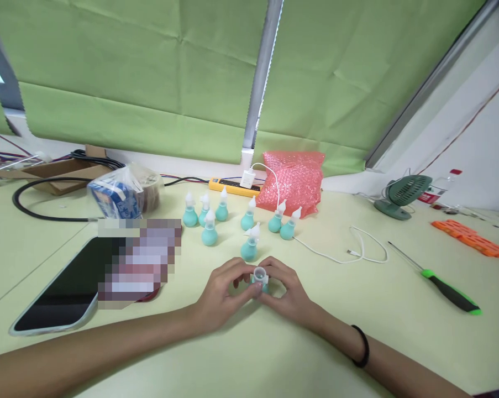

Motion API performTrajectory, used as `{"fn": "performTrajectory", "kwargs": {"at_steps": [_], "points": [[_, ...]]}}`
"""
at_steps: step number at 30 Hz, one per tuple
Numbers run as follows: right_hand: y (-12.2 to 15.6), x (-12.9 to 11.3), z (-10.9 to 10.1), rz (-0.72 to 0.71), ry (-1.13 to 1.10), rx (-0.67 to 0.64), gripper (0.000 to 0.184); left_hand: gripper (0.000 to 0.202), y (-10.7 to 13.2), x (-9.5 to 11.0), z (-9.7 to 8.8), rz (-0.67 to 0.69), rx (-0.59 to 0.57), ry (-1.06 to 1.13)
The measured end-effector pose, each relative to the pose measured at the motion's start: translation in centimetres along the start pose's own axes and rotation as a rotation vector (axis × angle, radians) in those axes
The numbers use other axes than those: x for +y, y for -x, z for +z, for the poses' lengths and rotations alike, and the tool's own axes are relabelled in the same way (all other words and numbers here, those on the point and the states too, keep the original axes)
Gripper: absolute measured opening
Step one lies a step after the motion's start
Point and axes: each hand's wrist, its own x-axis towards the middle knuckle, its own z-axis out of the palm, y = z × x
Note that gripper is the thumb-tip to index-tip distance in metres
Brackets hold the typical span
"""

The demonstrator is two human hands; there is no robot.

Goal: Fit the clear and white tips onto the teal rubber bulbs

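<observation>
Between my left hand (229,290) and my right hand (285,290) is a nasal aspirator bulb (259,276), teal with a clear round collar. Its open mouth faces up and no nozzle sits on it. Fingers and thumbs of both hands close around it from either side and partly hide the teal body. Just beyond stands a nasal aspirator (249,250) with a clear pointed nozzle. Several more stand upright farther back, among them one aspirator (209,234) at left and another aspirator (288,229) at right.
To the left lie a phone (62,287) and a pixelated item (143,260). Behind are a bagged blue package (115,198), a yellow power strip (232,188) and pink bubble wrap (293,182). A white cable (332,258), screwdriver (450,293), green fan (402,193) and orange part (471,237) are at right.
</observation>
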Motion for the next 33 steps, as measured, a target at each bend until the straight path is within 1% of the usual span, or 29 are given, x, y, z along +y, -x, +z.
{"fn": "performTrajectory", "kwargs": {"at_steps": [2,4,5,7,8,9,11,13,15,19,22,24,27,31,32,33], "points": [[0.1,0.1,-0.3,-0.037,-0.024,-0.016,0.028,0.013,0.0,0.0,-0.1,0.061,0.047,-0.010],[0.2,0.4,-0.7,-0.052,-0.055,0.017,0.031,0.012,0.1,0.0,-0.2,0.110,0.066,0.011],[0.1,0.8,-0.9,-0.044,-0.066,0.070,0.029,0.011,0.2,0.0,-0.2,0.114,0.046,0.023],[-0.2,2.0,-1.4,0.013,-0.062,0.219,0.020,0.010,0.4,-0.2,-0.3,0.078,-0.043,0.037],[-0.6,2.7,-1.6,0.064,-0.041,0.286,0.016,0.010,0.5,-0.2,-0.2,0.051,-0.091,0.032],[-1.0,3.6,-1.7,0.134,-0.011,0.303,0.016,0.009,0.6,-0.3,-0.2,0.031,-0.127,0.019],[-2.0,5.2,-2.0,0.183,0.016,0.246,0.019,0.008,0.7,-0.3,-0.2,0.029,-0.167,-0.022],[-3.2,6.6,-2.2,0.205,0.051,0.155,0.024,0.008,0.7,-0.2,-0.2,0.046,-0.180,-0.063],[-4.4,7.5,-2.3,0.212,0.107,0.057,0.027,0.010,0.7,0.0,-0.2,0.045,-0.189,-0.090],[-6.5,7.9,-2.5,0.176,0.255,-0.103,0.022,0.012,0.5,0.1,-0.2,0.023,-0.202,-0.111],[-7.5,7.9,-2.4,0.163,0.352,-0.176,0.019,0.013,0.5,0.0,-0.2,0.025,-0.205,-0.123],[-7.8,7.9,-2.4,0.169,0.407,-0.192,0.021,0.013,0.6,0.0,-0.2,0.030,-0.203,-0.134],[-7.9,7.8,-2.3,0.189,0.478,-0.161,0.023,0.013,0.6,0.0,-0.2,0.021,-0.192,-0.130],[-7.7,7.8,-2.5,0.202,0.528,-0.077,0.006,0.016,0.6,0.2,-0.3,-0.049,-0.140,-0.119],[-7.6,7.7,-2.6,0.198,0.525,-0.059,0.004,0.017,0.6,0.2,-0.3,-0.067,-0.121,-0.117],[-7.5,7.7,-2.6,0.192,0.515,-0.042,0.006,0.018,0.5,0.3,-0.3,-0.081,-0.101,-0.113]]}}
